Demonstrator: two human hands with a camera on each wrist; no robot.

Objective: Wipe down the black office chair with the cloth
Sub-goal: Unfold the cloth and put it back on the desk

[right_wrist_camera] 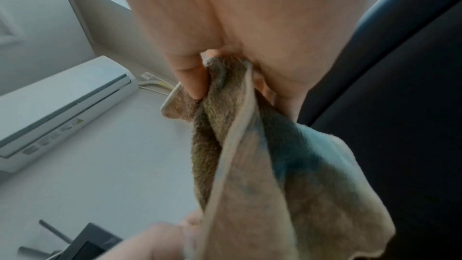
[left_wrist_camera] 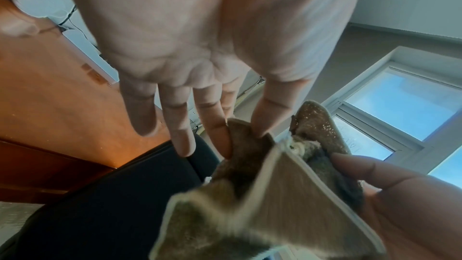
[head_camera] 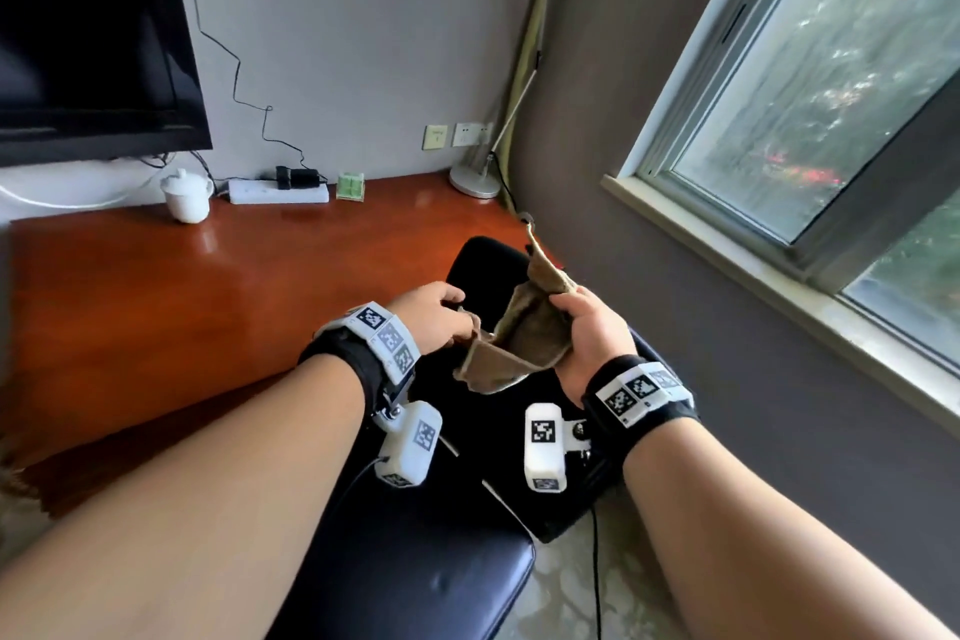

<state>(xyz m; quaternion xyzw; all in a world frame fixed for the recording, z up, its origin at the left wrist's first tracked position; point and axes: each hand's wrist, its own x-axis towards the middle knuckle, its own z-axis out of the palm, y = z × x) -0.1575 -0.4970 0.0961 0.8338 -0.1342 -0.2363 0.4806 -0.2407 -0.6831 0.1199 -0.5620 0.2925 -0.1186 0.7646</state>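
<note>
Cloth held mid-air over black office chair, not yet touching it; right hand grips bunched upper part, left hand pinches a corner; best fold it into a flat pad before pressing onto the seat beside table.

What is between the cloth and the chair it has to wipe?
Nothing visible. The cloth, held by the left hand and right hand, hangs above the black chair with only air between.
</note>
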